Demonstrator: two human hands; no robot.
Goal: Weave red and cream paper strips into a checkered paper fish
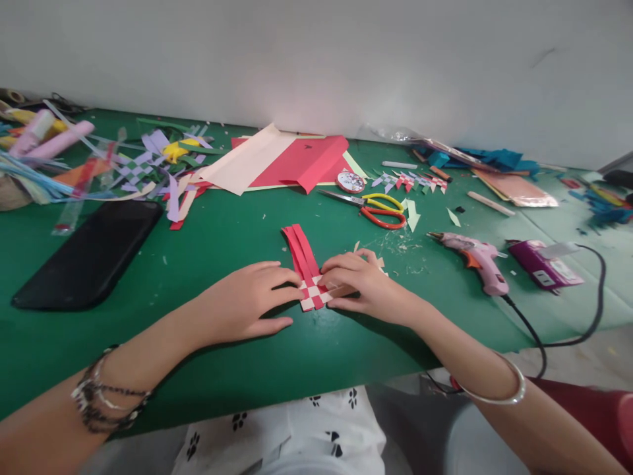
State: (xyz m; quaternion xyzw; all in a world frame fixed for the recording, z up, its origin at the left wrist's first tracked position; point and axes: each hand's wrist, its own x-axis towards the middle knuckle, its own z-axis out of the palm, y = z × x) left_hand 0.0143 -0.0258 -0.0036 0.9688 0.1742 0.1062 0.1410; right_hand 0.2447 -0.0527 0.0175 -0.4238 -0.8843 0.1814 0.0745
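Note:
A small checkered weave of red and cream paper strips lies flat on the green table, with long red strip ends pointing away from me. My left hand rests at its left edge, fingers spread, fingertips touching the weave and thumb apart on the table. From the right side my right hand curls over the weave, its thumb and fingers closed on the cream strip ends, which are partly hidden beneath it.
Scissors lie beyond the weave, near sheets of red and cream paper. A black phone is at left, below heaped paper scraps. To the right are a pink glue gun and a purple power adapter with cords.

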